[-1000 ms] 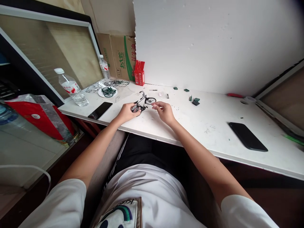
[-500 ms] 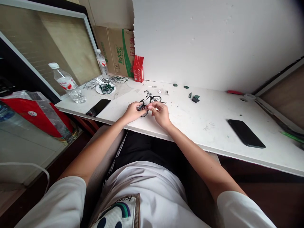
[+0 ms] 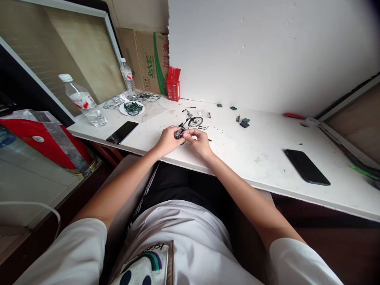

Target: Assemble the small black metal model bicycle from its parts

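Observation:
A small black model bicycle [image 3: 196, 121] is between my hands near the front edge of the white table, its spoked front wheel pointing away to the right. My left hand [image 3: 169, 139] is closed around the rear wheel end. The fingers of my right hand [image 3: 198, 141] are pinched together at the rear part of the bicycle, close to the left fingertips. Whether a tiny part sits in that right pinch is hidden. Just beyond the handlebars lie a small thin dark tool [image 3: 191, 107] and a little white piece [image 3: 200, 113].
A white plate [image 3: 121, 109] with a green model bicycle stands at the left, near two water bottles [image 3: 84, 105]. Phones lie left [image 3: 122, 132] and right [image 3: 307, 167]. Dark green pieces [image 3: 244, 123] are scattered behind. A red box [image 3: 173, 85] and a cardboard carton [image 3: 145, 65] stand at the back.
The bicycle has tilted and turned slightly in my left hand, and less of its rear wheel shows. My right fingers have shifted a little and stay against the rear part.

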`<state>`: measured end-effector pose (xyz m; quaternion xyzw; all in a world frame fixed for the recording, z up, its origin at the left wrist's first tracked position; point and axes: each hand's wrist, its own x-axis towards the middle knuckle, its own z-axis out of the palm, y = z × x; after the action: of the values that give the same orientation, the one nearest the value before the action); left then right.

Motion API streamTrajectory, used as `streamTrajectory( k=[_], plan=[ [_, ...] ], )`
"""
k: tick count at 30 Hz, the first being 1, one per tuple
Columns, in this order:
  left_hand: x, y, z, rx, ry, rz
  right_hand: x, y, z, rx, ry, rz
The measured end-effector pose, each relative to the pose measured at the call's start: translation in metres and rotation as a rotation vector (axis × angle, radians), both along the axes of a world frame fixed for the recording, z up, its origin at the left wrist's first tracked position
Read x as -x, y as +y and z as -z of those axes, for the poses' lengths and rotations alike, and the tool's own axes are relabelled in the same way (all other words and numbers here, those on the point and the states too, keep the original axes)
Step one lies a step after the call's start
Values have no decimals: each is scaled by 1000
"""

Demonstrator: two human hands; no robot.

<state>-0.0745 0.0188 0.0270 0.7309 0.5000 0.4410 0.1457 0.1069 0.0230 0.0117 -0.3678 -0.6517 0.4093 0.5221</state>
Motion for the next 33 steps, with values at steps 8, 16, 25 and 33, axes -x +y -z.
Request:
streamTrajectory(
  k=[8,16,25,33],
  plan=[
    [3,4,9,50,76,4,1,4,9,66,-6,-44],
    [0,1,7,48,63,-48,3,5,12,50,-43,-18],
    [2,1,9,21,92,-30,4,7,15,37,-81,-13],
    [0,-4,4,25,104,3,5,9,14,31,-105,-41]
  ],
)
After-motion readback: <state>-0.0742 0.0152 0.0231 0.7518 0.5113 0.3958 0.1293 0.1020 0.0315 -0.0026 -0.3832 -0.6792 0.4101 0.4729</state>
